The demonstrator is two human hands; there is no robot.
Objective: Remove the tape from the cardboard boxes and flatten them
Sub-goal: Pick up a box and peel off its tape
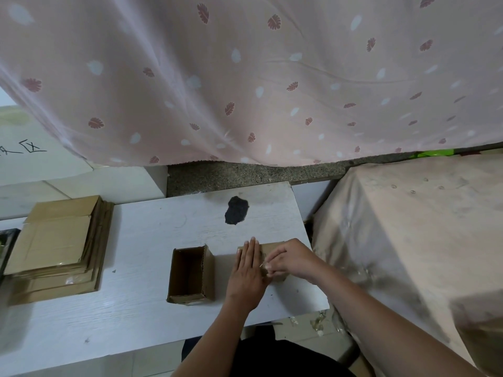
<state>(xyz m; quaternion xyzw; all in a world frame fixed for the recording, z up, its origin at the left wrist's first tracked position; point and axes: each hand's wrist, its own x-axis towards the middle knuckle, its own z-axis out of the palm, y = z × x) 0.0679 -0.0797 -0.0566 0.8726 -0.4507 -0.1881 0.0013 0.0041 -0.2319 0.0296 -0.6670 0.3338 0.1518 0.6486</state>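
Note:
A small cardboard box (pixel 269 247) lies on the white table (pixel 152 235) near its right edge, mostly hidden under my hands. My left hand (pixel 247 270) lies flat on the box with straight fingers, pressing it down. My right hand (pixel 288 258) has its fingers curled at the box's near side and pinches a strip of clear tape (pixel 265 265). Left of my hands stands a second small box (pixel 190 273), open at the top and empty.
A stack of flattened cardboard boxes (pixel 58 246) lies at the table's left end. A dark patch (pixel 236 210) marks the tabletop. A cloth-covered block (pixel 413 240) stands right of the table. Tape scraps (pixel 317 322) litter the floor. A pink curtain (pixel 245 77) hangs behind.

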